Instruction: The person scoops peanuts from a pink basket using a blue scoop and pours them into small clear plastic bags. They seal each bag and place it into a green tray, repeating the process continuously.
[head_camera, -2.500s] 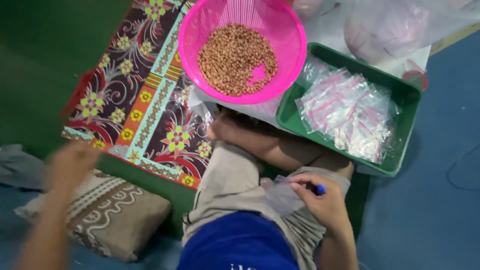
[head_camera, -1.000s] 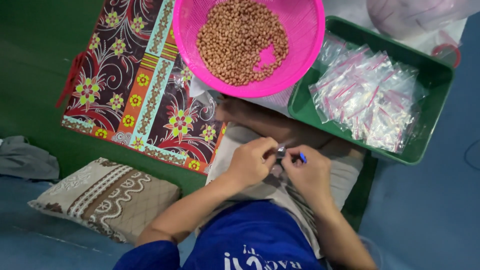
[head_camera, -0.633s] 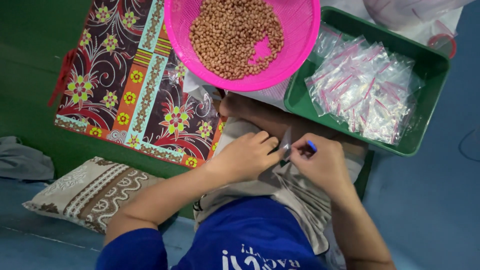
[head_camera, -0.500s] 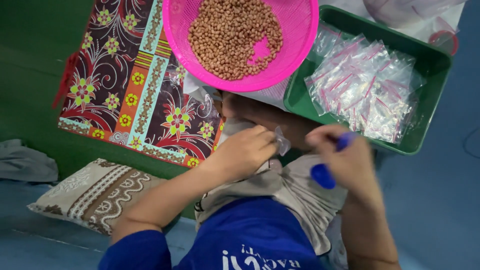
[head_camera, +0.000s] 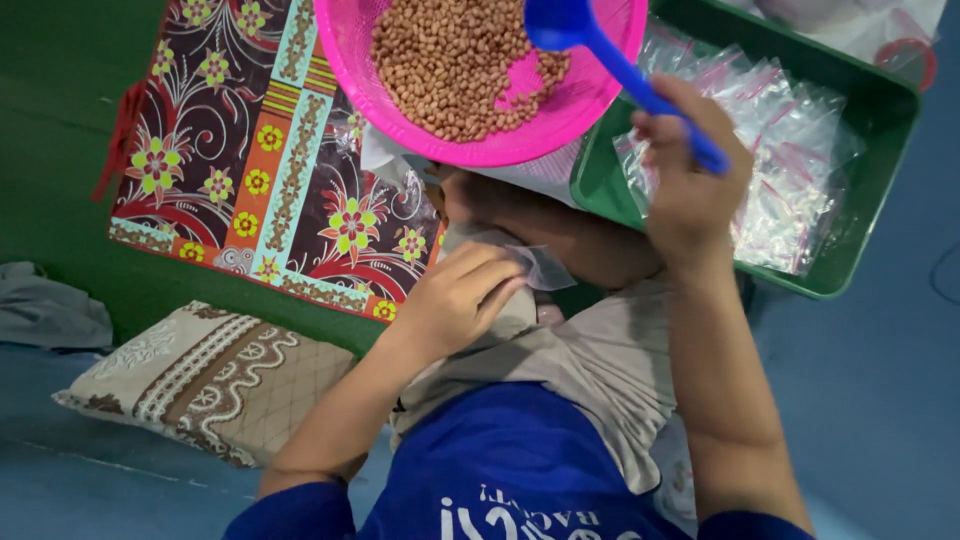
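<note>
Over the pink basket (head_camera: 370, 75) of peanuts (head_camera: 445, 60), the right hand (head_camera: 690, 180) is closed around the handle of a blue plastic scoop (head_camera: 600, 45), whose bowl sits above the far side of the nut heap. The basket rests partly on a patterned floral cloth (head_camera: 250, 170) and partly against a green tray (head_camera: 860, 200), which lies to the right and is filled with small clear zip bags (head_camera: 790, 170). Lower down, on the person's lap, the left hand (head_camera: 455, 300) pinches a single small clear plastic bag (head_camera: 545, 265) between its fingers, holding it against the grey fabric of the trousers, just below the basket's near rim. The two hands are well apart, the right one raised, the left one low. A beige embroidered cushion (head_camera: 200, 385) lies on the blue floor at the lower left, beside the cloth's edge.
</note>
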